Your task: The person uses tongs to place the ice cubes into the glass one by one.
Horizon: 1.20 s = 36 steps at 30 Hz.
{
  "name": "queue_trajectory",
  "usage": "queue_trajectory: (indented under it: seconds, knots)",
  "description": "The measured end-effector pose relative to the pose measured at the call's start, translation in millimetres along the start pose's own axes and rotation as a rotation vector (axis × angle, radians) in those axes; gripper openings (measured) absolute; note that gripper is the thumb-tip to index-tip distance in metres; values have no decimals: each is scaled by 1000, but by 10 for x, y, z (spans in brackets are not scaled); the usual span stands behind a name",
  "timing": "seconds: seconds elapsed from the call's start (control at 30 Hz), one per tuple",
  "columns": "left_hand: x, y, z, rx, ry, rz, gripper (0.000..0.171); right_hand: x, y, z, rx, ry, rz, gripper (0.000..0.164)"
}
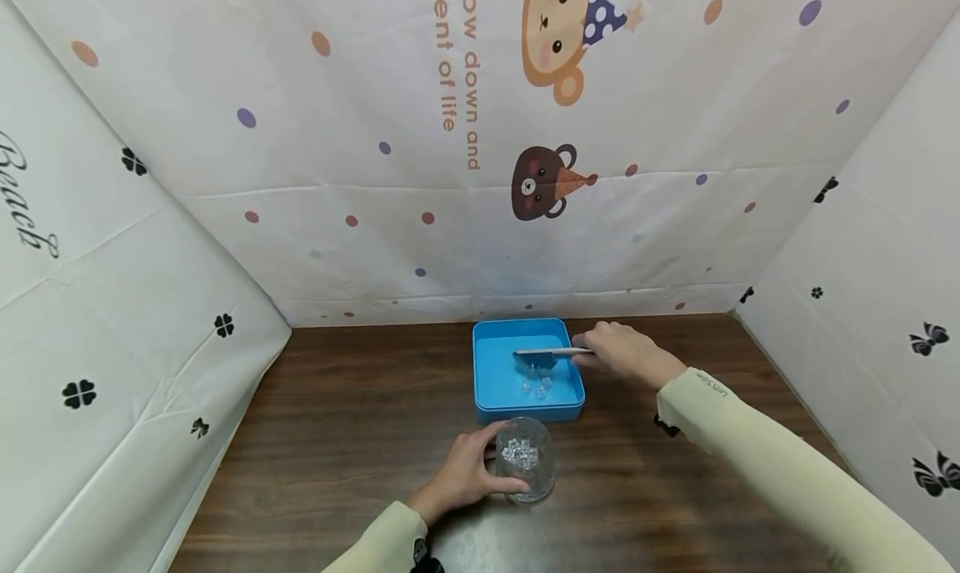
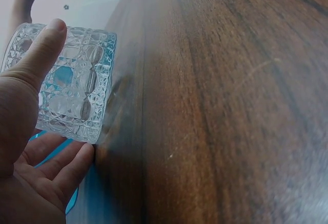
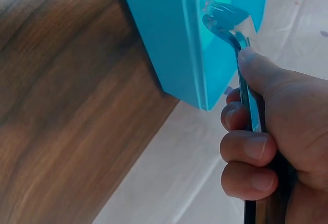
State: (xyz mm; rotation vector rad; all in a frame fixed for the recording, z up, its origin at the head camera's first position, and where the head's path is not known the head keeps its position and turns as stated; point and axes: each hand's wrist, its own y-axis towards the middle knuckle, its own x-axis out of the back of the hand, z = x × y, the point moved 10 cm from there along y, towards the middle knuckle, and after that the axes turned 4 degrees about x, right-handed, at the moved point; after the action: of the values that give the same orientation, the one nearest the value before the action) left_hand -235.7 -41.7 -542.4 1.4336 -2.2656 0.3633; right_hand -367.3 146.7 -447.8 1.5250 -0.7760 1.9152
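My left hand (image 1: 467, 471) curls round a clear, patterned drinking glass (image 1: 542, 469), thumb on one side and fingers on the other. The glass stands on the table just in front of the blue box (image 1: 487, 405), with several clear ice-like cubes (image 1: 521, 454) inside. In the left wrist view, its cut pattern (image 2: 77, 80) shows under the thumb. My right hand (image 1: 621, 349) grips the handle of a shiny metal scoop (image 3: 225, 21) at the box's right side. The scoop's head is over the inside of the box, close to several loose clear cubes (image 1: 537, 387).
A dark wooden table (image 1: 360, 414) lies under everything. White printed cloth (image 1: 390, 248) rises behind the table's back edge, and more white cloth stands at the left (image 1: 150, 323) and right (image 1: 862, 306).
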Motion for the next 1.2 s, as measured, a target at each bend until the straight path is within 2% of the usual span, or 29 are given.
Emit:
queue_trajectory:
  seconds: [0.1, 0.47, 0.7, 0.9, 1.2]
  knots:
    - [2, -1, -7, -3, 9, -3, 87, 93, -35, 0, -7, 29, -20, 17]
    - [-2, -7, -18, -3, 24, -3, 87, 468, -188, 27, 11, 59, -177, 19]
    - [-10, -21, -21, -2, 2, 0, 85, 634, -294, 33, 20, 33, -240, 20]
    - [-11, -27, -40, -5, -10, 2, 84, 693, -360, 23, 25, 17, -276, 26]
    - [-13, -23, -45, -11, -6, -2, 83, 684, -415, -22, 11, 44, -287, 23]
